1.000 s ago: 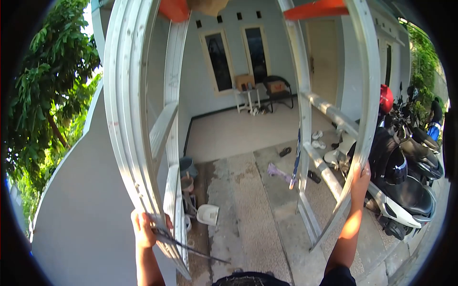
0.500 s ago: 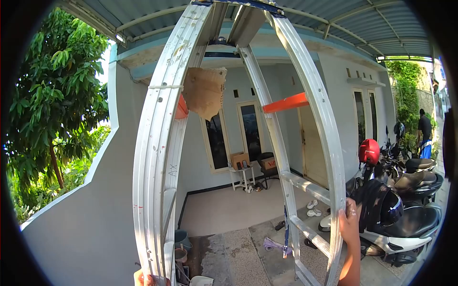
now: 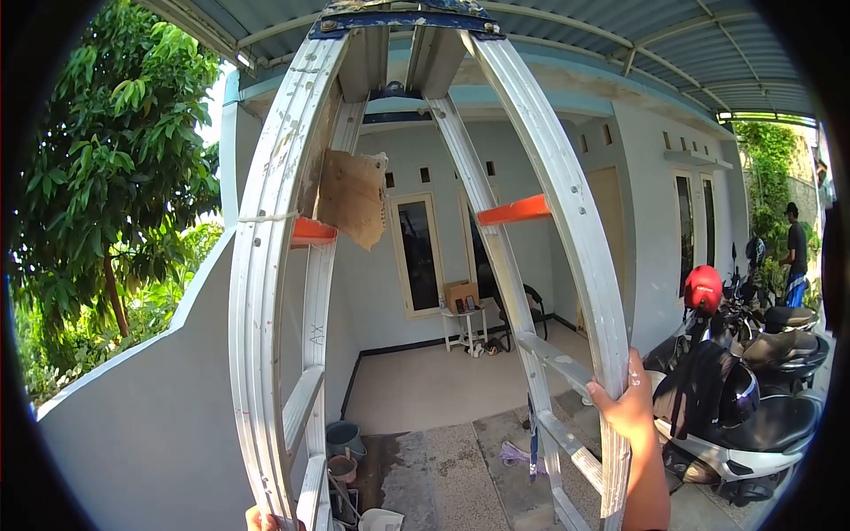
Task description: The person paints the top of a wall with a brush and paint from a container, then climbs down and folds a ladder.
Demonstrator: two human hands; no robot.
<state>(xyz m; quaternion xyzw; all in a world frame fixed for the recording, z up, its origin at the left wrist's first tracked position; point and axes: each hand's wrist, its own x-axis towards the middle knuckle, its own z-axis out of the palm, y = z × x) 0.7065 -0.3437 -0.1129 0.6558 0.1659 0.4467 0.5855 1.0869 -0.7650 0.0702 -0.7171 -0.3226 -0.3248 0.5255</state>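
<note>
An aluminium stepladder (image 3: 258, 336) stands upright right in front of me, filling the middle of the view, with a blue paint-spattered top (image 3: 407, 19). My right hand (image 3: 629, 405) grips its right rail about level with a rung, thumb lying across the rail's face. Low at the bottom edge, my left hand (image 3: 260, 519) is closed around the left rail; only part of it shows. A torn piece of cardboard (image 3: 354, 196) hangs inside the left rail. Orange braces (image 3: 515, 210) link the front and rear legs.
Parked motorbikes (image 3: 779, 416), one with a red helmet (image 3: 703, 288), line the right side. A person (image 3: 795, 252) stands beyond them. A grey wall (image 3: 150, 425) runs along the left. Buckets (image 3: 345, 437) and a dustpan (image 3: 382, 519) sit by the ladder's foot. A small white table (image 3: 464, 326) stands behind.
The ladder's top now sits lower and further left in view, showing more of the blue cap. My right hand's thumb now shows across the rail. Both hands stay on the ladder.
</note>
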